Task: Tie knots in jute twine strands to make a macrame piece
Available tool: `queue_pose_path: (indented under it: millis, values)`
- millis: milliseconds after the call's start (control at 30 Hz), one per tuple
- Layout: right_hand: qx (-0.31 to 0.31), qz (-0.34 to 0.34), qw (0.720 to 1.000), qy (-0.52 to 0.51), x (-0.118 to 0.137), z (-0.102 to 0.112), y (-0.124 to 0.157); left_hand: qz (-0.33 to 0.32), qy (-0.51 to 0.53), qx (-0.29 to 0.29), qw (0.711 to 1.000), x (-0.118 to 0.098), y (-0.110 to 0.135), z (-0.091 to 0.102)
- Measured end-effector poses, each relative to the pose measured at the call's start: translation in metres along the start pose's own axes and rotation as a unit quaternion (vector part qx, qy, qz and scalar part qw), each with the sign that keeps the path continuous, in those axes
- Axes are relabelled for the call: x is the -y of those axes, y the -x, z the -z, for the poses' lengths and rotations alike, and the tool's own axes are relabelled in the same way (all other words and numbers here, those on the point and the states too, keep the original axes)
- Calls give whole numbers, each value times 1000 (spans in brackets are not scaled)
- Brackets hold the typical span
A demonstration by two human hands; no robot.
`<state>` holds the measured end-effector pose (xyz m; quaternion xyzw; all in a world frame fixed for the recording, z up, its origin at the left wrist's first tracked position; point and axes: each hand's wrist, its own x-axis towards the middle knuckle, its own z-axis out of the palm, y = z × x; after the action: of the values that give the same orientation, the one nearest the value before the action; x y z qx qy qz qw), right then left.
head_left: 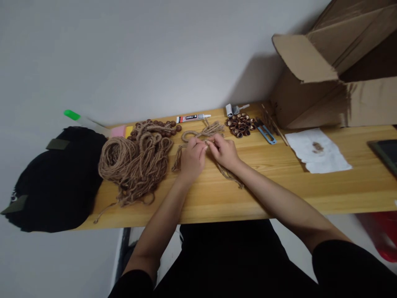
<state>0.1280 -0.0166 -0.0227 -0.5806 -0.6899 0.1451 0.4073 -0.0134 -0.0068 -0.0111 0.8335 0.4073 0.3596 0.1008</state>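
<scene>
Both my hands meet over the middle of the table, pinched close together on brown twine. My left hand point(192, 156) is closed on it, fingertips touching those of the other hand. My right hand point(223, 152) is closed on the same twine point(229, 174), whose loose ends trail down towards the table's front. The exact spot between the fingertips is hidden. Just beyond my hands lies a looped, frayed twine piece point(206, 131). To the left is a large heap of twine point(142, 165) with a coil and several brown beads point(169, 129).
A glue tube point(192, 118) lies by the wall. Cut nutshell-like pieces point(240, 125), blue thread snips point(266, 134) and thin sticks point(274, 123) are to the right. Further right are a stained white tissue point(319, 151) and a cardboard box point(310, 99). A black bag point(62, 182) sits far left.
</scene>
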Motion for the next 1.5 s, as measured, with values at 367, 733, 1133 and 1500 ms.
queue_pose_path:
  millis: [367,733,1133,1500]
  values:
    - [13,-13,999,30,-5,-1,-5,41,-16,14,999,3,-4,3]
    - [47,4,999,22,-8,3,-6,72,16,29,997,6,-4,6]
    - [51,-15,998,30,-11,4,-5,143,56,54,987,6,-1,4]
    - [67,-32,996,-55,-18,3,-6,181,29,74,980,1,3,-1]
